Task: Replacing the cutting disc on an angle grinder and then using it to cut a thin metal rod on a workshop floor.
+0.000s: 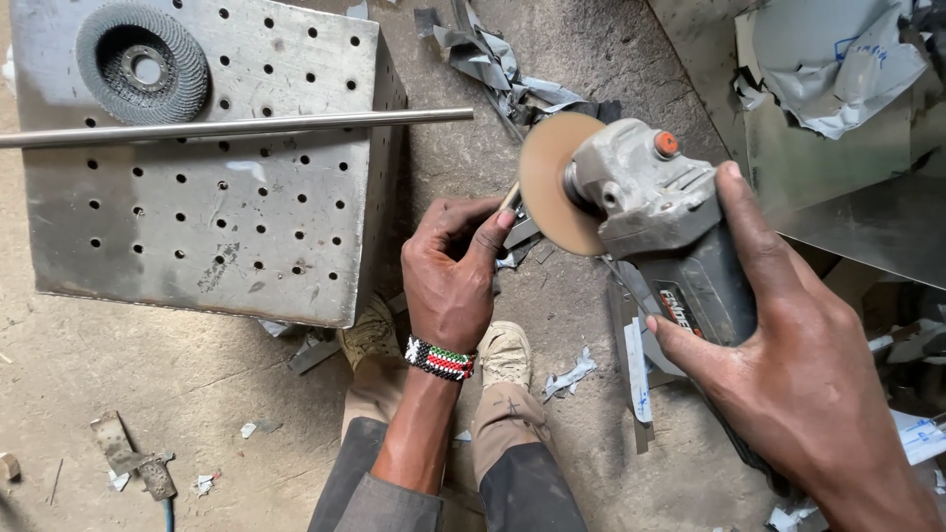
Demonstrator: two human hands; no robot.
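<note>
A: Head view first. What has the right hand (798, 379) got?

B: It is wrapped around the dark body of a grinder (665, 232). The thumb lies along the top of the body and the fingers curl under the near side, so the hand is closed on it. The grinder hangs above the floor (148, 384), its tan disc (550, 182) facing left and tilted.

A: And the left hand (448, 271)?

B: Narrow, pinched. Thumb and fingertips grip a small slim piece (509, 200), pale, whose upper end stands right at the disc's lower left edge. Whether it touches the disc I cannot tell. A beaded wristband (440, 359) sits on that wrist.

A: What lies about them?

B: A perforated metal box (246, 227) stands on the floor to the left of the hands, reaching the picture's top edge. On it rests a grey flap disc (144, 61), near the box's far left corner, and a steel rod (236, 126) lies across the top, sticking out past the box's right edge. Under the left wrist are the person's two shoes (505, 355). Metal scraps (498, 64) litter the floor beyond the grinder, and bent sheet metal (838, 108) lies at the far right.
</note>
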